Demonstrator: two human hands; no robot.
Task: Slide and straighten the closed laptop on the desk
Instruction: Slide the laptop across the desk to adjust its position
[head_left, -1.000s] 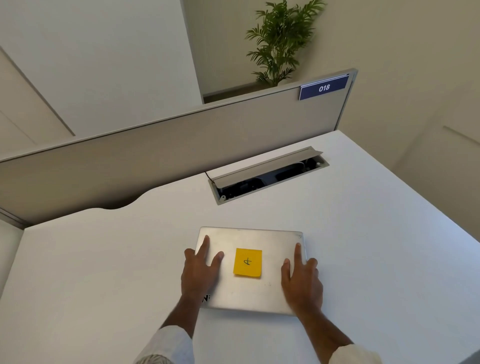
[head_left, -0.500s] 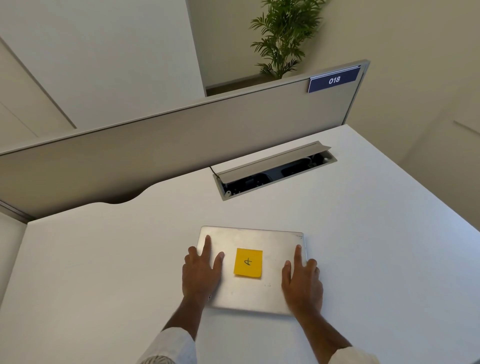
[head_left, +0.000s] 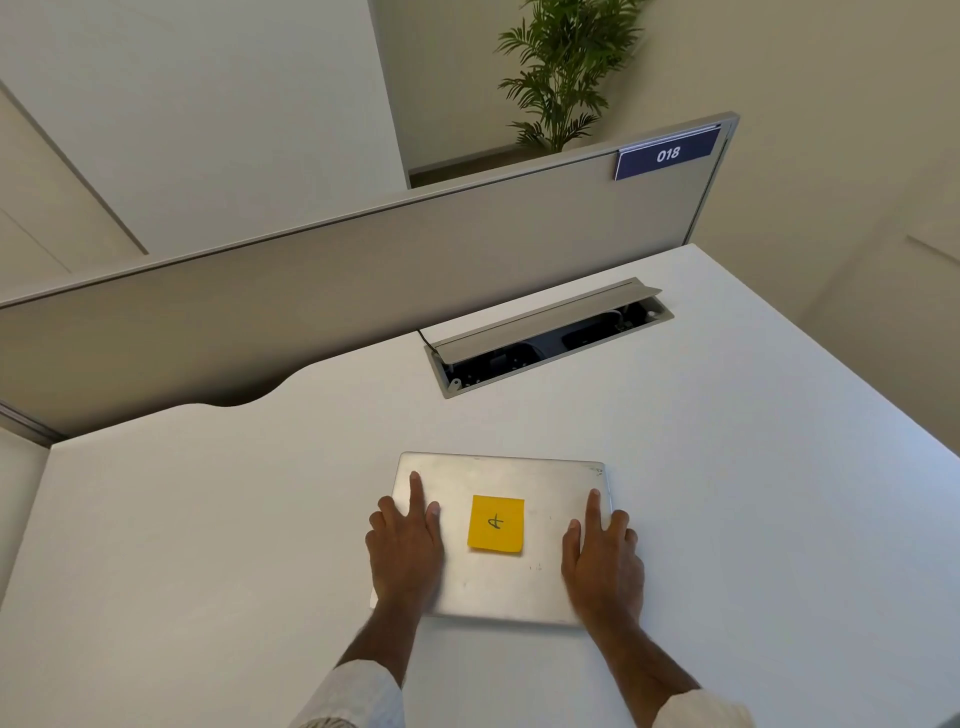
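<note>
A closed silver laptop (head_left: 498, 473) lies on the white desk (head_left: 208, 545), its long edges nearly level in the view. A yellow sticky note (head_left: 496, 524) with a handwritten mark is stuck to the middle of the lid. My left hand (head_left: 408, 545) lies flat on the lid's left part, index finger stretched forward and outer fingers over the left edge. On the right part my right hand (head_left: 602, 561) rests the same way, its outer fingers over the right edge. Both hands press on the laptop from either side of the note.
An open cable box (head_left: 550, 338) with a raised flap is sunk into the desk behind the laptop. A grey partition (head_left: 363, 270) with a blue "018" sign (head_left: 667, 154) closes the desk's far side. The desk's right edge (head_left: 831, 353) runs diagonally. A potted plant (head_left: 561, 67) stands beyond.
The view has swung slightly, so the cable box and partition sit further right. Laptop and hands stay together, a touch further left of the cable box than a second ago.
</note>
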